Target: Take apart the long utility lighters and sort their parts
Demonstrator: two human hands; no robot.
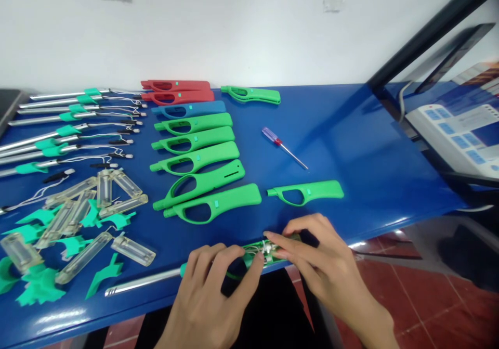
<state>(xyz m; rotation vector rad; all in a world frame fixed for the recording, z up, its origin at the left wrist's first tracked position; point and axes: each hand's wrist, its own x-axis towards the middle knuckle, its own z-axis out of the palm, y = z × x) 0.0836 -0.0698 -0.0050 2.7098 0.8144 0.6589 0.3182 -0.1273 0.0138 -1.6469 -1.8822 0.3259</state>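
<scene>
At the table's front edge lies an open green utility lighter [249, 260], its long metal tube [146, 281] pointing left. Wires and small white parts [267, 248] show inside its half shell. My left hand [214, 286] grips the lighter near the tube end, with thumb and forefinger bent in toward the inner parts. From the right, my right hand [327, 260] holds the handle end, its fingertips pressed on the inner parts. My fingers hide much of the shell. Just beyond the right hand rests a loose green shell half [312, 192].
Green, blue [191, 110] and red shells [177, 85] lie stacked in a column mid-table. On the left are metal tubes with wires [50, 111], clear fuel tanks [134, 250] and teal triggers [105, 273]. A screwdriver [283, 145] lies right of centre; a calendar [463, 136] stands far right.
</scene>
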